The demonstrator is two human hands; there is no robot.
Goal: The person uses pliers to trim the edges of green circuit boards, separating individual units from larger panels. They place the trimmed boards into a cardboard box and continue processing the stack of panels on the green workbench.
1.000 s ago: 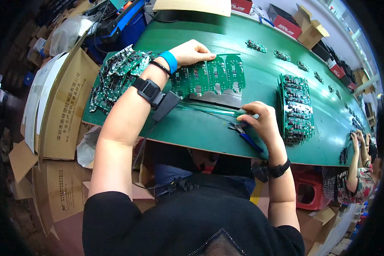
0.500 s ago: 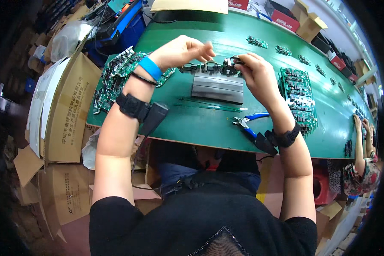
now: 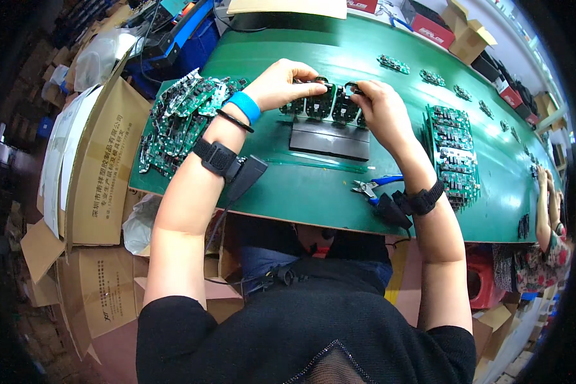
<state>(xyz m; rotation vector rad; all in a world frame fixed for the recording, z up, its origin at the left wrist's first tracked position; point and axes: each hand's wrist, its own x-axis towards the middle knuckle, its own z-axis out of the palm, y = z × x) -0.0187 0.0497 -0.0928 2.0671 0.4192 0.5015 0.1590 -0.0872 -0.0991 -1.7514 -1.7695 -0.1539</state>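
Note:
A panel of green circuit boards (image 3: 318, 107) with black parts is held tilted up between my two hands. My left hand (image 3: 287, 83) pinches its upper edge near the middle. Further right along the same edge, my right hand (image 3: 379, 105) grips it with thumb and fingers. Directly below the panel lies a dark metal block (image 3: 329, 141); whether the two touch is hard to see. Thin green strips (image 3: 320, 164) rest just in front of the block. Blue-handled cutting pliers (image 3: 368, 187) lie near my right wrist.
A heap of circuit boards (image 3: 185, 118) covers the table's left side. Stacked board panels (image 3: 453, 153) stand right of my right arm. Smaller board groups (image 3: 432, 77) form a row toward the far right. A cardboard box (image 3: 102, 160) adjoins the left edge. Another person's hands (image 3: 544, 176) work far right.
My left hand has come down onto the panel's upper edge and closed on it. The panel has tilted so its face shows more.

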